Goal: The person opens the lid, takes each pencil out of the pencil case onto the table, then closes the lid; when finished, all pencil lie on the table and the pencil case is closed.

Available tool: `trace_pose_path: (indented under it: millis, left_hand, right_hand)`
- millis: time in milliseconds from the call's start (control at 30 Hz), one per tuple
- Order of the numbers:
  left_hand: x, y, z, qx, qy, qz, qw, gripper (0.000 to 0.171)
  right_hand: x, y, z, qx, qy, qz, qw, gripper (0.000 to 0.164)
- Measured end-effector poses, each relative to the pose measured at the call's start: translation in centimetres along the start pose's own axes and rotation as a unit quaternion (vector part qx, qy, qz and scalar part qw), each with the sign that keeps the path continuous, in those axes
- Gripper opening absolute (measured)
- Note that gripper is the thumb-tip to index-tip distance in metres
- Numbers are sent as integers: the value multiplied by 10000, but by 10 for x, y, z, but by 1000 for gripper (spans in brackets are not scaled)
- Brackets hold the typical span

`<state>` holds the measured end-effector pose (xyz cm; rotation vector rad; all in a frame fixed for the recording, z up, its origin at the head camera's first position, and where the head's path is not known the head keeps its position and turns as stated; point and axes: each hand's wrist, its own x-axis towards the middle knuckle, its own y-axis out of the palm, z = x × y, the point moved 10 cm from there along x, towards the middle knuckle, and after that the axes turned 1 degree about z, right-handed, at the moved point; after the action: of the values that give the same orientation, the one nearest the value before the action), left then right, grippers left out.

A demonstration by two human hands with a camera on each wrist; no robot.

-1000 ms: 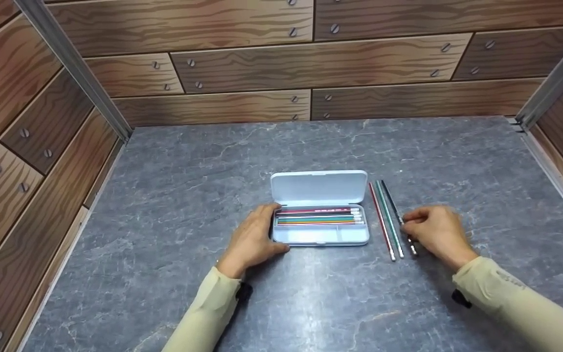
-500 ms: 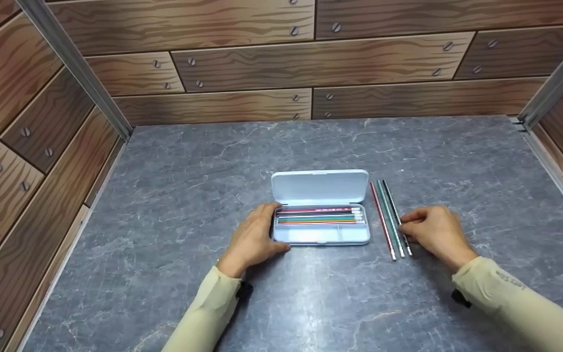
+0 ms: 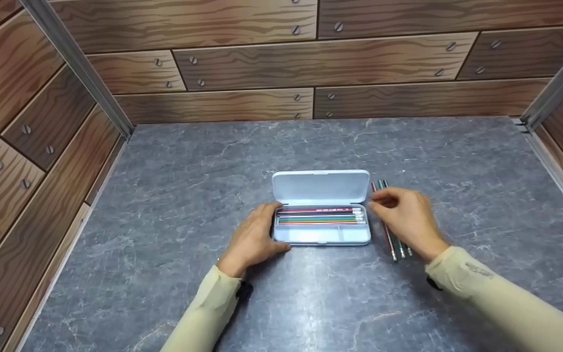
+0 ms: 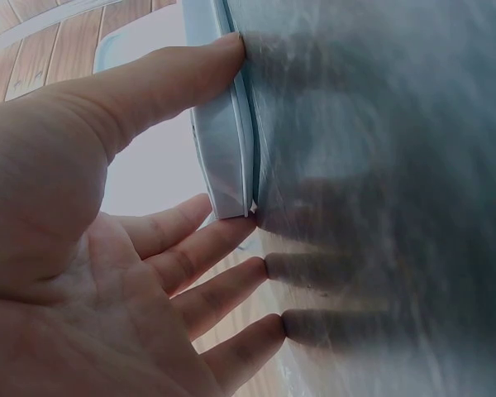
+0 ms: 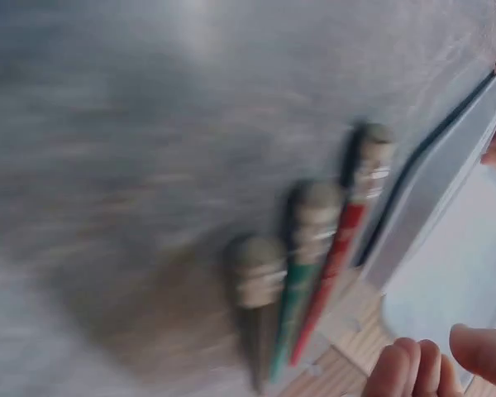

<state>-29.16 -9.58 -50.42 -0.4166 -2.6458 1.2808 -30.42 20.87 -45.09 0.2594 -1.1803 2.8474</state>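
Note:
A pale blue pencil case lies with its lid raised; several pencils fill its back compartment. My left hand grips the case's left end. In the left wrist view its thumb lies along the front side and the fingertips meet the end. Over the loose pencils, just right of the case, hovers my right hand with fingers bent and nothing between them. Beneath it a red pencil, a green pencil and a dark pencil lie side by side, their middles hidden in the head view.
The grey marbled tabletop carries the case and pencils. Wood-patterned walls rise at the back and both sides, with metal posts at the corners. The case's front compartment has a small divider.
The dark pencil was drawn left, close beside the green one. My right hand has since released it and moved left and away over the pencils toward the case. The left hand stays put.

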Motion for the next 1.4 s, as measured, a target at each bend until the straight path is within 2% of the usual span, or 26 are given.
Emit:
trace_pose_path:
  millis: [100, 133, 267, 333, 367, 433, 533, 567, 600, 667, 800, 933, 1200, 1300, 1400]
  left_hand:
    - [-3, -6, -7, -60, -72, 48, 9999, 94]
    - [0, -2, 0, 27, 31, -4, 10000, 96]
    - [1, 0, 1, 94, 53, -2, 9999, 96]
    - [4, 5, 9, 150, 44, -1, 9999, 97]
    - [2, 0, 1, 80, -71, 66, 9999, 96]
    - [7, 7, 11, 116, -43, 7, 9999, 98]
    - [7, 7, 11, 43, -31, 7, 10000, 98]
    - [5, 3, 5, 32, -54, 37, 10000, 97]
    - [5, 3, 4, 46, -36, 18, 10000, 97]
    - [0, -5, -7, 6, -77, 90, 9999, 94]
    - [-2, -5, -7, 100, 15, -12, 9999, 92]
    - [-3, -4, -6, -16, -119, 85, 9999, 93]
    - [-1, -3, -5, 36, -159, 138, 9998, 95]
    - [-2, -2, -4, 12, -224, 174, 9996, 95]
    - [-2, -3, -4, 37, -216, 167, 9996, 95]
  right_hand:
    - [4, 14, 18, 138, -353, 141, 9992, 21]
    - [5, 19, 23, 172, -478, 222, 9985, 22]
    - [4, 40, 38, 68, -1052, 585, 9927, 22]
    - [1, 49, 44, -82, -1413, 774, 9869, 20]
    - [-1, 53, 46, -172, -1587, 846, 9835, 19]
    - [-5, 59, 48, -359, -1900, 959, 9764, 18]
    - [-9, 65, 51, -606, -2228, 1074, 9670, 19]
    - [-10, 66, 52, -676, -2292, 1090, 9649, 19]
    - [-10, 67, 53, -740, -2345, 1120, 9628, 19]
    - [-11, 69, 54, -817, -2431, 1193, 9592, 19]
    - [-11, 73, 56, -839, -2569, 1369, 9530, 17]
    - [-11, 76, 55, -784, -2644, 1572, 9483, 15]
    - [-6, 80, 48, -596, -2247, 1927, 9533, 13]
    - [-5, 78, 48, -607, -2310, 1817, 9539, 14]
    - [-5, 75, 50, -707, -2567, 1539, 9515, 14]
